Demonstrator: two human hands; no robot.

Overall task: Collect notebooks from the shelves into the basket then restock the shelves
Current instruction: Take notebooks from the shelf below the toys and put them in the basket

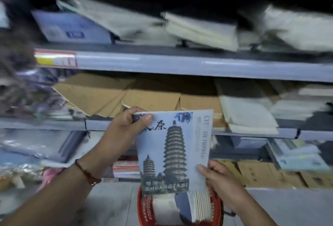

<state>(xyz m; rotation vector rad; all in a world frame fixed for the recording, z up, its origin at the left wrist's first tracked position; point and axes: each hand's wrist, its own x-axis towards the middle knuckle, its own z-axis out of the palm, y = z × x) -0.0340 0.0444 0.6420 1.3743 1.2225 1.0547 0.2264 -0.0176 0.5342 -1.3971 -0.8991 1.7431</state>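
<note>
Notebook (173,152) is pinched by left hand (124,128) and right hand (219,177) at opposite corners. Thumb-only grips could, I judge, let it slip into the basket (142,213); blur hides more.

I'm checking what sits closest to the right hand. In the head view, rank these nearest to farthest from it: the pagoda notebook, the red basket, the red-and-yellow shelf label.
From the right hand:
1. pagoda notebook: gripped at its lower right corner.
2. red basket: just below and left, holding more notebooks.
3. red-and-yellow shelf label: far up left, on the upper shelf's edge.
</note>
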